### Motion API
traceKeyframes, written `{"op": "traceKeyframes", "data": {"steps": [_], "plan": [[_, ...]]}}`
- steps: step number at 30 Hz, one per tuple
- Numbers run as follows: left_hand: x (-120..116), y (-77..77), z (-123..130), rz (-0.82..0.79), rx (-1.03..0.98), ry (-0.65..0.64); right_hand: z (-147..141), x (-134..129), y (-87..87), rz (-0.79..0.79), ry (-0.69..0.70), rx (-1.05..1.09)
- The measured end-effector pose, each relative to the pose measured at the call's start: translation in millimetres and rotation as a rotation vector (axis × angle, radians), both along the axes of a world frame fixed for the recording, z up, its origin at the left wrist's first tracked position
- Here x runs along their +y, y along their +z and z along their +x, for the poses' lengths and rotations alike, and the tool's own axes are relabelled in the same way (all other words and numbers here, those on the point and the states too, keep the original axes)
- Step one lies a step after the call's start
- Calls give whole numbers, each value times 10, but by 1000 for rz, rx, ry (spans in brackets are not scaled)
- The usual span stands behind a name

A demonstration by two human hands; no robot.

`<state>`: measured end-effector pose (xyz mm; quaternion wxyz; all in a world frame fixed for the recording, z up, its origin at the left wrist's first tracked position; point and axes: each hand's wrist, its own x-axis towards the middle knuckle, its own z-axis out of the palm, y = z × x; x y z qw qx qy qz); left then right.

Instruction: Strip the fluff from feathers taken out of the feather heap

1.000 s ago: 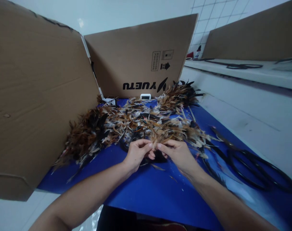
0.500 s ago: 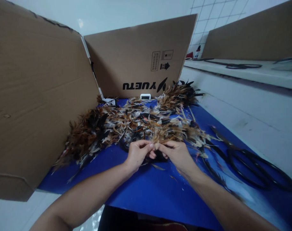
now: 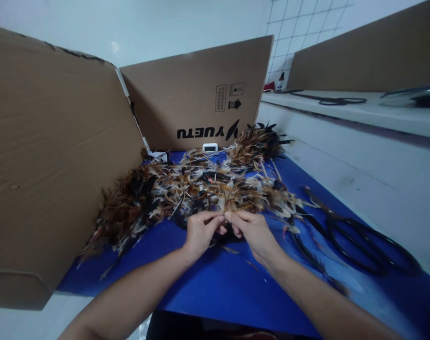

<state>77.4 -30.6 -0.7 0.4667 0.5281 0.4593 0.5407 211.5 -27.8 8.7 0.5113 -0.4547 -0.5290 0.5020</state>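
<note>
My left hand and my right hand meet fingertip to fingertip at the near edge of a spread of loose feathers. Both are closed in a pinch on a small bunch of light brown feathers, whose tips fan upward from my fingers. The lower ends of the bunch are hidden by my thumbs and fingers. Dark feathers lie just beneath my hands. A thick heap of brown and black feathers sits to the left, and a second bushy heap stands at the back right.
Large black-handled scissors lie on the blue table at the right. Cardboard panels wall off the left and back. A small white digital display stands at the back. More scissors rest on a white ledge.
My view has shifted slightly, so the background sits lower and more to the left. My hands keep their pinch on the feather bunch, nearly in place.
</note>
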Motion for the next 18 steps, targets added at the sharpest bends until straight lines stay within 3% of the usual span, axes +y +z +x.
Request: {"op": "traceKeyframes", "data": {"steps": [12, 18], "plan": [[21, -17, -39, 257, 345, 47, -19, 6, -7, -43, -11, 56], [29, 17, -45, 296, 422, 76, -9, 13, 10, -4, 17, -21]]}}
